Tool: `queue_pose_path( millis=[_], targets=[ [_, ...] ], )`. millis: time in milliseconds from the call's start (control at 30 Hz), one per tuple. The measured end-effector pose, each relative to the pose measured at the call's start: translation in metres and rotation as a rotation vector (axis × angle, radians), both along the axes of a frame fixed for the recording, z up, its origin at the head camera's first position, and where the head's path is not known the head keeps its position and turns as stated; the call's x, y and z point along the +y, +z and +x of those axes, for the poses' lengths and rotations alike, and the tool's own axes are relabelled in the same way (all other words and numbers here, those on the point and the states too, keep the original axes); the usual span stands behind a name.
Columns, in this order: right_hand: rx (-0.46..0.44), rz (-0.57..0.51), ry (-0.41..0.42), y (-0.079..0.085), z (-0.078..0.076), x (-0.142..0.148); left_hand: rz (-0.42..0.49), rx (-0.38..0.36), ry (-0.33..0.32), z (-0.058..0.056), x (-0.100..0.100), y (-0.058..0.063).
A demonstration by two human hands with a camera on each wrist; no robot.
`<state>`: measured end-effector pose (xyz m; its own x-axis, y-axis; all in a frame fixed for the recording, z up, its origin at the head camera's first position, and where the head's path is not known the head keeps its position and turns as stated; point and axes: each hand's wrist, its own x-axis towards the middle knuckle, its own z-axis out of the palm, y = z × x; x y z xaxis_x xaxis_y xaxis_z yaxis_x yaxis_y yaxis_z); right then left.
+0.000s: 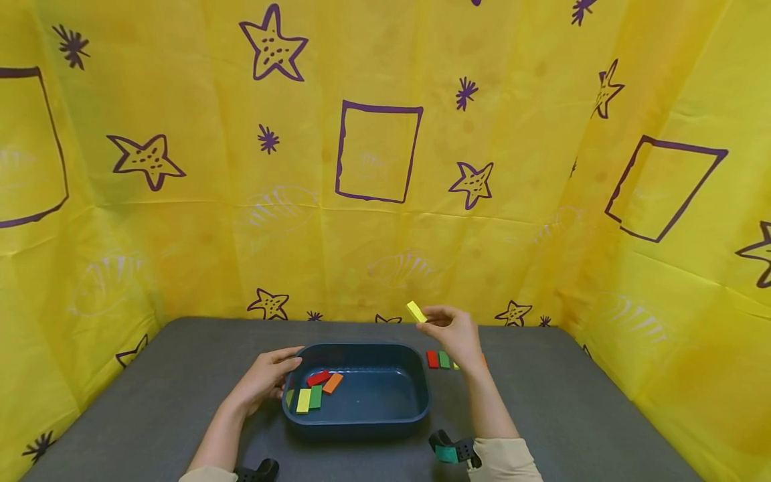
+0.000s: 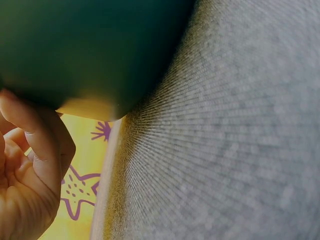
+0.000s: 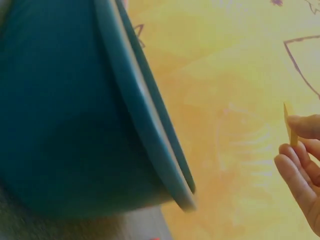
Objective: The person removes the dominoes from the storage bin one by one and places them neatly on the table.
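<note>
Between finger and thumb my right hand [image 1: 456,335] pinches a yellow block [image 1: 416,312], held up above the table beyond the tub's right end. In the right wrist view the yellow block [image 3: 290,124] is seen nearly edge-on. My left hand [image 1: 265,381] grips the left end of a dark blue tub [image 1: 361,428], thumb at the rim. In the left wrist view its curled fingers touch the tub's outer wall [image 2: 90,55]. Inside the tub, at the left, lie a red block [image 1: 318,378], an orange block [image 1: 332,383], a green block [image 1: 316,397] and a yellow block [image 1: 304,402].
Right of the tub, a red block [image 1: 432,359] and a green block [image 1: 444,360] lie in a row on the grey table [image 1: 205,361]. Other blocks there are partly covered by my right hand and forearm. A yellow patterned curtain [image 1: 211,254] surrounds the table's back and sides.
</note>
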<state>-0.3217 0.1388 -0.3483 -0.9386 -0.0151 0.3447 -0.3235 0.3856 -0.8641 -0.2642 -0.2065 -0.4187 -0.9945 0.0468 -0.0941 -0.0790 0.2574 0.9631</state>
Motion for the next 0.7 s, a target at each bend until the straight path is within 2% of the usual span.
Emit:
queue_pose_path(
  millis=[233,700],
  targets=[
    [0.003,-0.013,-0.075,0.001,-0.005,0.023,0.007,-0.006,-0.002,-0.002,0.0,-0.001],
    [-0.052,0.054,-0.299,-0.005,-0.012,0.067,-0.001,-0.008,0.006,-0.002,0.0,-0.002]
  ],
)
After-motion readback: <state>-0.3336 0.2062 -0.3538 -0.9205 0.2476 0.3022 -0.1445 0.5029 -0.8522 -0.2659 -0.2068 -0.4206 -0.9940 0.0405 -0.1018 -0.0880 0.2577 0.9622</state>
